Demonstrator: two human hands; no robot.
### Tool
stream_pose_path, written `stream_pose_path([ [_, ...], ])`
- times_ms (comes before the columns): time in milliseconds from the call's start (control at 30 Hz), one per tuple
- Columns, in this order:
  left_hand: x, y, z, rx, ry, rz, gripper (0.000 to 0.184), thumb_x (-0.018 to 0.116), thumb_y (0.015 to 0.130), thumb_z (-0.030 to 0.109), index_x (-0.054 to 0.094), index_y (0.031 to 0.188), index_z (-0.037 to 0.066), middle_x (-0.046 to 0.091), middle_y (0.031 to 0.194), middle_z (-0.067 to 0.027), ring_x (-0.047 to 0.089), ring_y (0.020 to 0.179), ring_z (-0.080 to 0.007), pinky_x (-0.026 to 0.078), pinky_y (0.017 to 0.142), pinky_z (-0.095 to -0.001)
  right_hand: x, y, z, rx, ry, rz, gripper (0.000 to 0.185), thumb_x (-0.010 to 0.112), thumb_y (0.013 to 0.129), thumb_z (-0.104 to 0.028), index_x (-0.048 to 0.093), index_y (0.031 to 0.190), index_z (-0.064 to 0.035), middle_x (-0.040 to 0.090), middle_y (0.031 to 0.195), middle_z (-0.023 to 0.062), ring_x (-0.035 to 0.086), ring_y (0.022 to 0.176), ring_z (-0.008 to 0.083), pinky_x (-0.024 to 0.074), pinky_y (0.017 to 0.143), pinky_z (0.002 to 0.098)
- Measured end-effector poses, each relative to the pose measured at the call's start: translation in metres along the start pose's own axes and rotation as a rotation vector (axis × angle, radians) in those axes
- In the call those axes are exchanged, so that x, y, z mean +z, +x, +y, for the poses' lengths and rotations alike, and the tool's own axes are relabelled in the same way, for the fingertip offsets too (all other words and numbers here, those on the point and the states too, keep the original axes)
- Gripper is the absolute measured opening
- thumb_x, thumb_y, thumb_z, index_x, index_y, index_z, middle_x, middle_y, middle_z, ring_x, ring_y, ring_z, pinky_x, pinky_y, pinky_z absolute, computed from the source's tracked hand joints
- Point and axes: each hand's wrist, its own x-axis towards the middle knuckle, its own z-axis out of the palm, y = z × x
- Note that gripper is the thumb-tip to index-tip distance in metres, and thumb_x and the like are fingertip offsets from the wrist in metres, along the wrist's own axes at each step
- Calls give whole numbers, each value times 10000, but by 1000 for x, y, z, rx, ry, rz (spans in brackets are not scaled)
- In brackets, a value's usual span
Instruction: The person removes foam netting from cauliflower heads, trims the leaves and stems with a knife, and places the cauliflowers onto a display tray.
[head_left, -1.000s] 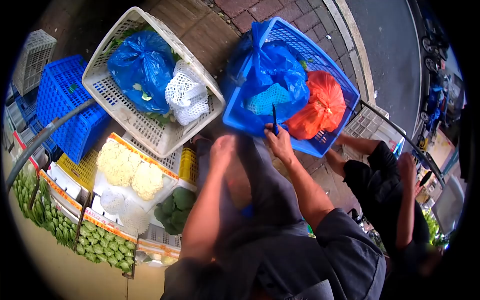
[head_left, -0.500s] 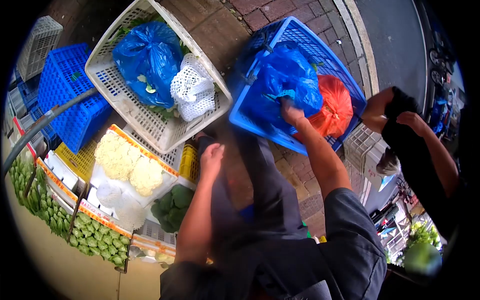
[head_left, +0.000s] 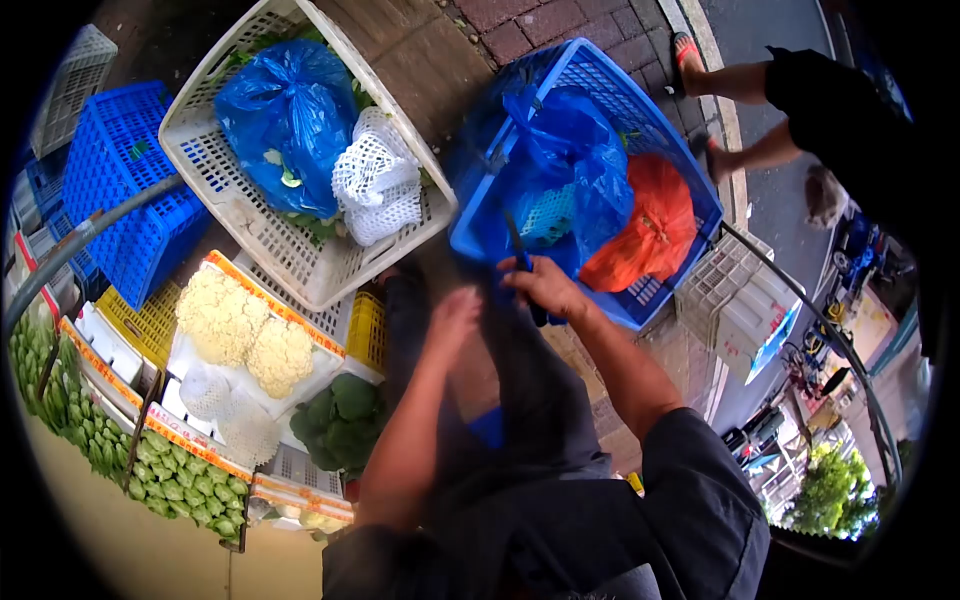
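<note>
My right hand (head_left: 548,288) is closed around a blue-handled knife (head_left: 524,262), whose dark, narrow blade points away from me. It is over the near-left rim of a blue plastic crate (head_left: 628,314). Inside that crate are a blue plastic bag (head_left: 597,150), its mouth loose, and a tied red plastic bag (head_left: 655,225). My left hand (head_left: 456,318) holds nothing that I can make out; motion smears its fingers. It is above my legs, between the blue crate and a white crate (head_left: 300,275) containing a knotted blue bag (head_left: 290,125) and white foam netting (head_left: 378,178).
At the left, cauliflowers (head_left: 232,318), broccoli (head_left: 340,420) and green vegetables (head_left: 185,475) fill a stall display. A curved metal bar (head_left: 95,228) crosses near stacked blue crates (head_left: 130,180). A person in sandals (head_left: 690,62) stands at the right, near grey crates (head_left: 718,285).
My right hand has come out of the blue bag toward me, now showing the knife. My left hand has shifted slightly right. The person at the right has moved, and their feet now show.
</note>
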Motion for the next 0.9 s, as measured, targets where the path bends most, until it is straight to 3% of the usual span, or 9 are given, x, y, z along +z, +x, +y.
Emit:
stream_pose_path([
  [167,31,12,8,26,-238,-266,359,628,991,309,619,1258,70,678,1086,-62,642,868,-162,527,734,-279,27,-9,3,-74,-77,-10,263,631,933,-211,671,1088,-2,682,873,59,616,646,123,503,630,289],
  [267,26,35,-19,48,-186,-129,187,638,985,190,639,1079,29,678,975,-23,654,826,-115,582,716,-286,23,-18,-1,-146,-261,209,229,626,948,-173,668,1069,17,672,783,51,616,604,122,501,571,302],
  [333,22,32,-19,44,-51,-93,168,639,979,164,639,1082,32,675,971,-21,646,802,-111,577,715,-284,-3,-16,-15,-155,-117,338,217,627,955,-173,669,1059,12,667,773,48,618,602,126,504,569,308],
  [367,19,32,-17,43,18,-76,160,639,975,151,639,1084,33,673,970,-21,642,789,-109,574,714,-283,-16,-15,-30,-181,-344,388,205,637,952,-163,668,1064,7,659,762,57,624,607,134,507,572,312],
  [400,15,34,-19,49,35,-70,162,637,975,149,641,1088,33,673,967,-21,638,788,-106,569,712,-280,-35,1,-16,-306,-549,436,271,619,946,-245,651,1041,6,643,717,212,634,623,349,513,630,407],
  [433,11,36,-23,54,50,-60,163,634,975,147,643,1092,33,674,964,-21,635,786,-104,565,709,-277,-43,9,-28,-192,-554,377,261,624,920,-219,652,1039,11,649,762,256,668,730,397,516,676,449],
  [600,2,37,-26,97,183,-15,153,627,978,145,657,1064,21,666,926,-13,621,785,-90,544,698,-264,-80,81,42,-548,-1118,412,365,611,863,-111,607,1213,-8,684,1030,231,671,904,436,538,767,512],
  [700,6,36,-20,152,185,-23,156,625,980,147,664,1037,7,662,905,-12,609,772,-81,542,698,-262,-79,90,49,-366,-1074,420,361,535,857,-100,614,1206,-50,634,1230,228,635,1009,475,524,886,566],
  [900,5,52,-38,279,321,13,149,634,975,146,664,991,1,651,849,2,575,728,-59,504,664,-237,-100,133,87,-34,-1516,237,304,605,890,-360,709,1042,-118,715,1000,182,690,880,369,524,701,482],
])
